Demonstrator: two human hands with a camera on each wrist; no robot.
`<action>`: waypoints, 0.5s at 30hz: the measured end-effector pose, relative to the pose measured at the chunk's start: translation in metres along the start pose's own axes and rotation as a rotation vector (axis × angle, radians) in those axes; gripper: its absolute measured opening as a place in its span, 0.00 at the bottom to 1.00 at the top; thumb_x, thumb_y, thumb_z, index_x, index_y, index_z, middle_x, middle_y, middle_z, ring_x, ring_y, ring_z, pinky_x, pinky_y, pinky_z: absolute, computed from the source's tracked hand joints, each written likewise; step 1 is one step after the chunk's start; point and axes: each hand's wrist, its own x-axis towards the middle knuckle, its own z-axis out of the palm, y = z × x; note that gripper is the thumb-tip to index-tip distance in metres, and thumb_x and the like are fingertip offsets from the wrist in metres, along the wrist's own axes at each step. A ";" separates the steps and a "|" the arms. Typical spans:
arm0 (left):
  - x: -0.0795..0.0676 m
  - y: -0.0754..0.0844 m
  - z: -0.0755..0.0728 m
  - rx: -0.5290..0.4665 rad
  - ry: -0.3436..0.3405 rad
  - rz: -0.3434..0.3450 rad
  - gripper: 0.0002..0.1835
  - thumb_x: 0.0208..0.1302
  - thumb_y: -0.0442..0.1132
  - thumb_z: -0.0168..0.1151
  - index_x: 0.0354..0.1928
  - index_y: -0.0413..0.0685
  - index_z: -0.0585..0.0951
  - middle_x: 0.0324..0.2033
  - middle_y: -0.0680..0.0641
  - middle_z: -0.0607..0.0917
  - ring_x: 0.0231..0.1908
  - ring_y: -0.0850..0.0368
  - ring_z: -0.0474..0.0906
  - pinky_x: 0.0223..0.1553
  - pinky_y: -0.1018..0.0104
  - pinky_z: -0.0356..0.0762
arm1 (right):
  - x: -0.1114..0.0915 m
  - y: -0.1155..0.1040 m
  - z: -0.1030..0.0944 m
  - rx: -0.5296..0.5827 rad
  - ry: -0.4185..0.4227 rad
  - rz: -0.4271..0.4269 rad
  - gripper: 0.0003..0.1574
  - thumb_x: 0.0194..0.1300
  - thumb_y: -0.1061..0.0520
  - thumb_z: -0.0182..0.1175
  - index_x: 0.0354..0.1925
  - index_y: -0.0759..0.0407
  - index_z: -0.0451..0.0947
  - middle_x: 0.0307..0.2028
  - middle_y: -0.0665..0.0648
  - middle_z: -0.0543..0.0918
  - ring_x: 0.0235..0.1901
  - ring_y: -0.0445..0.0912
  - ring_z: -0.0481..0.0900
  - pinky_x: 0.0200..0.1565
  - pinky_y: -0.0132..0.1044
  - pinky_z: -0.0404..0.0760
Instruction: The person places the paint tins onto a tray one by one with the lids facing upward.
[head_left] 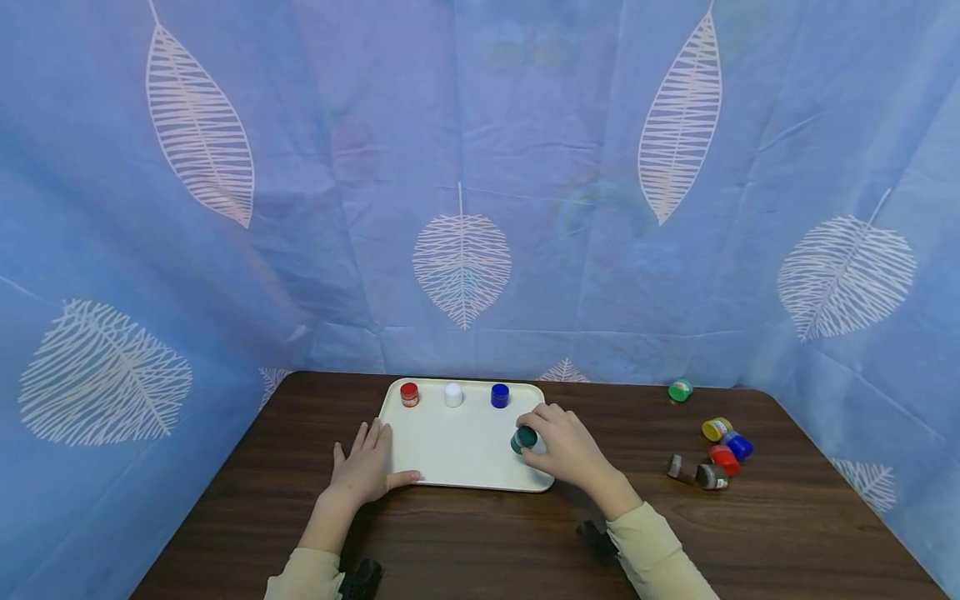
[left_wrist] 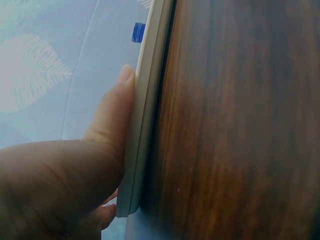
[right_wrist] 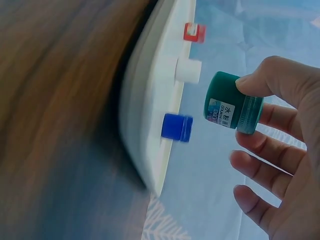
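Note:
A dark green paint jar with a printed label is pinched between the thumb and fingers of my right hand, above the right part of the white tray. Its other fingers spread apart in the right wrist view. My left hand rests at the tray's near left corner, fingers straight along the left side and thumb on the front rim. Along the tray's far side stand a red jar, a white jar and a blue jar in a row.
On the dark wooden table, to the right of the tray, lie a yellow jar, another blue jar, another red jar and two brown jars. Farther back is a bright green jar. A blue leaf-patterned cloth hangs behind.

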 end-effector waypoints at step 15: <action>-0.003 0.002 -0.002 0.035 0.010 -0.007 0.61 0.49 0.74 0.62 0.74 0.38 0.56 0.75 0.34 0.55 0.75 0.34 0.46 0.65 0.21 0.40 | 0.039 -0.046 0.023 0.036 -0.019 -0.035 0.20 0.53 0.48 0.70 0.46 0.48 0.82 0.36 0.47 0.79 0.36 0.41 0.74 0.32 0.32 0.67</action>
